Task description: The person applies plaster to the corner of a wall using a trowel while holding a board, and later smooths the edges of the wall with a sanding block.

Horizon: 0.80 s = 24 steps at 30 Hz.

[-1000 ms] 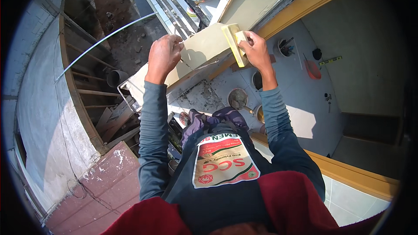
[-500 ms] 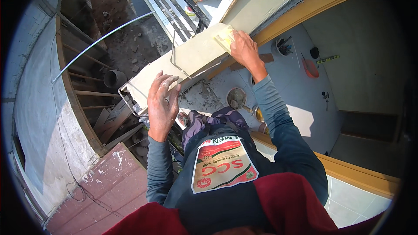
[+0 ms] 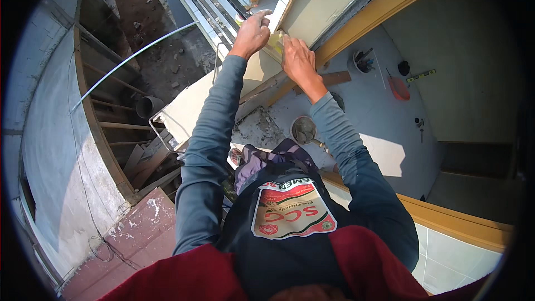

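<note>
My right hand (image 3: 300, 62) is closed on a pale yellow sponge-like pad (image 3: 275, 40), pressed against the far end of a cream plastered ledge (image 3: 192, 103), where it meets the wall. Just left of the pad, my left hand (image 3: 253, 34) reaches over the ledge's far end. Its index finger is stretched out toward the wall corner, and it seems to hold nothing; some fingers are hidden. My left forearm covers the ledge's middle. A bent metal rod (image 3: 216, 62) hooks over the ledge, and another rod clamp (image 3: 160, 125) sits at its near-left end.
An orange door frame (image 3: 384, 28) runs along the right. Inside on the floor stand a mortar bucket (image 3: 304, 130), a tool bucket (image 3: 363, 62), a red scoop-shaped tool (image 3: 399, 88) and a spirit level (image 3: 422, 76). Dark rails (image 3: 209, 8) and a pale pipe (image 3: 131, 53) lie beyond the ledge.
My left hand has moved from above the ledge's near part forward and right, next to the pad. My right hand has shifted slightly left with the pad, which is now tilted.
</note>
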Motion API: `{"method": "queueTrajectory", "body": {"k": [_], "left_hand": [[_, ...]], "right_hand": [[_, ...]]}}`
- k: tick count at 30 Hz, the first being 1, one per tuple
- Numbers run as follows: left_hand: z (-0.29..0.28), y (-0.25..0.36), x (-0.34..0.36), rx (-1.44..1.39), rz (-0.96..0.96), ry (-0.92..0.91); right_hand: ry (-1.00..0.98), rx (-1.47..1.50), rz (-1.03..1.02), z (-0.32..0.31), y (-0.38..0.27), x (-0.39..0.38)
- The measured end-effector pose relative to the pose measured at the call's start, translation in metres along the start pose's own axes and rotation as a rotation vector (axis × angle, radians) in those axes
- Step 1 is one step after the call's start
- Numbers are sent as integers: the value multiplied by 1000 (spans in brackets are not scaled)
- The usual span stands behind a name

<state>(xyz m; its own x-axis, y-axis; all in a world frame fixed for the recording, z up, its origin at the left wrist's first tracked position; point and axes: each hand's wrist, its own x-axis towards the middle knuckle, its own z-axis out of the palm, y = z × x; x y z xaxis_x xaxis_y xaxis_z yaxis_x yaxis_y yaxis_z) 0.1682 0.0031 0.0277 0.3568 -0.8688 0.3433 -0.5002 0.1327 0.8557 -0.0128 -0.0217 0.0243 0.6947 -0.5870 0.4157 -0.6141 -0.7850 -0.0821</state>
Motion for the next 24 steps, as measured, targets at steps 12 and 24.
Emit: {"method": "queueTrajectory", "body": {"k": [12,24], "left_hand": [[-14,-15,38,54,-246,-402],[-34,-9,42,106,-133,-668]], "right_hand": [[-33,963,304,-28,-6,-54],[-48,2072,857,-10,-29,-52]]}}
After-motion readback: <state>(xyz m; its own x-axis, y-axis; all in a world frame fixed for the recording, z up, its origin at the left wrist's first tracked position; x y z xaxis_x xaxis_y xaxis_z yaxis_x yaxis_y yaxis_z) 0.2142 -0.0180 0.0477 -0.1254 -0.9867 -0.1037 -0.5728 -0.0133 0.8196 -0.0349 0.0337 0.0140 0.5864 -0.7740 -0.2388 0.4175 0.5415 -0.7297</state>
